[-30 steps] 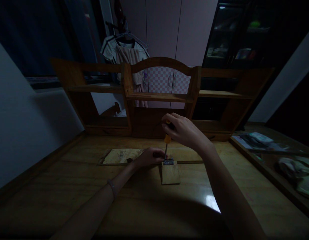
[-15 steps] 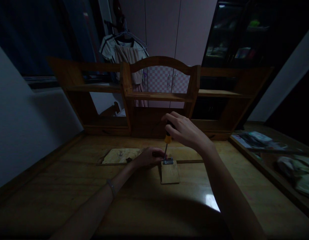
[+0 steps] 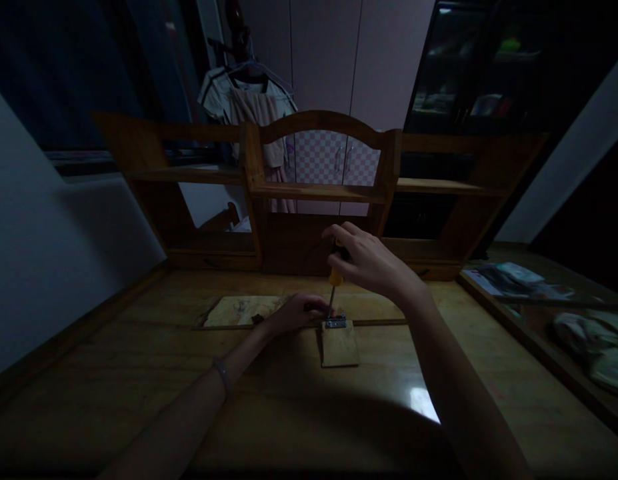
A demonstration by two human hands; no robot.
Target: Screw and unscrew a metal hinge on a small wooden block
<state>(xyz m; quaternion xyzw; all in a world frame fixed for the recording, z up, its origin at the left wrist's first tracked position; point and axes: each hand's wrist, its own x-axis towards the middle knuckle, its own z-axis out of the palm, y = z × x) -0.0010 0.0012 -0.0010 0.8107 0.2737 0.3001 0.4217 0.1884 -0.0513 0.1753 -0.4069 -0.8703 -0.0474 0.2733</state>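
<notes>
Wall: pale and shadowed at far left – a dark blue curtain (image 3: pixel 89 73) hangs beyond it.
Desk surface: glossy yellowish wood (image 3: pixel 139 380), grain running across, with a bright reflection near the right forearm.
Shelf unit: brown wood (image 3: pixel 319 194), spanning the desk's far edge, arched at its middle.
Clothes: a light shirt with dark trim (image 3: pixel 216 93) on a hanger, behind the unit's left half.
Long board: light, stained wood (image 3: pixel 233 311), lying crosswise under both hands' reach.
Left hand: (image 3: pixel 299 312) over the long board, fingertips beside the hinge; whether they pinch anything I cannot tell.
Hinge: metal (image 3: pixel 337 323), at the far edge of a small wooden piece (image 3: pixel 340 348), mid-desk.
Screwdriver: yellow-and-black handle (image 3: pixel 335 277), nearly upright, tip at the hinge's left end.
Right hand: (image 3: pixel 369 259) fingers closed around the handle.
Wardrobe: pink doors (image 3: pixel 323 60), checked lower down.
Far right: dark glass-fronted cabinet (image 3: pixel 459 80) – nearer, papers (image 3: pixel 513 275) and crumpled cloth (image 3: pixel 609 357).
</notes>
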